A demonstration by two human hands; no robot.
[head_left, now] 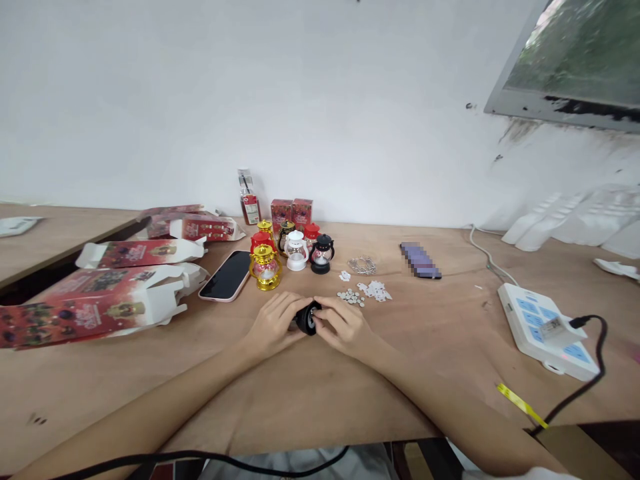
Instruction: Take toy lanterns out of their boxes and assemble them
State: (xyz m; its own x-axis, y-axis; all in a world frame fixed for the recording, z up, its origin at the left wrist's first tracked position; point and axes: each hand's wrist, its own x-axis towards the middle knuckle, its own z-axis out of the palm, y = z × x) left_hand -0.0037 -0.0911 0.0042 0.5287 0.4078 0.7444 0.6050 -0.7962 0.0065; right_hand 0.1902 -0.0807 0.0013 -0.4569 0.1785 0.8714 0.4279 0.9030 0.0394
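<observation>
A small black lantern [307, 319] lies on its side on the wooden table [280, 393], held between both hands. My left hand [275, 323] wraps its left end with curled fingers. My right hand [343, 327] pinches its right end, fingertips at the base. Just beyond my right hand lie a heap of small round button cells [351, 297] and white paper tabs [375, 290]. Behind them stand several toy lanterns: a gold one [265, 267], a white one [297, 251] and a black one [321, 254].
A phone [227, 275] lies face up left of the lanterns. Opened red cartons [90, 300] spread over the left side. A white power strip [545, 328] with a black cable sits at the right. Red boxes [291, 212] and a small bottle [249, 198] stand by the wall.
</observation>
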